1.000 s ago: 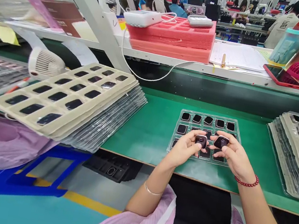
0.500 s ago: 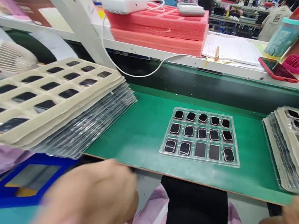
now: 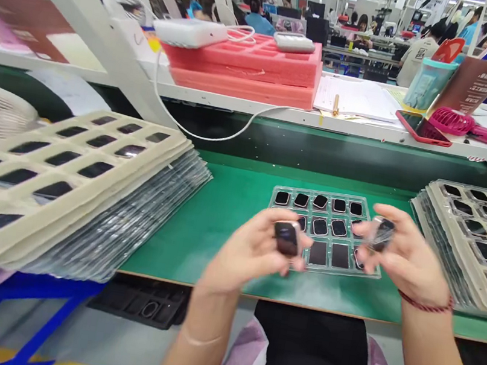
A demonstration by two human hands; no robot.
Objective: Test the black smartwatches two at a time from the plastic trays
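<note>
My left hand [image 3: 246, 244] pinches a smartwatch body [image 3: 286, 238] with a dark glossy face, fingers and thumb at its edges. In my right hand [image 3: 418, 269] is a second smartwatch body [image 3: 382, 235], gripped between thumb and fingers and slightly blurred. Both hands are above a clear plastic tray [image 3: 334, 271] on the green bench. Several dark square watch bodies [image 3: 320, 226] sit in its pockets. In the front row two pockets show only a dark base [image 3: 340, 256]. My hands hide parts of the tray's left and right sides.
Left stands a tall stack of cream and clear trays [image 3: 148, 205] with dark pieces on top; right, a similar stack [image 3: 434, 235]. Above the bench's back, a white shelf [image 3: 281, 113] carries pink foam [image 3: 241, 75], papers [image 3: 356, 99], a phone [image 3: 423, 128] and a pink fan [image 3: 451, 121].
Both hands have risen from below the bench's front edge to above the clear tray, each with a watch body now visible in it. The view has tilted up slightly.
</note>
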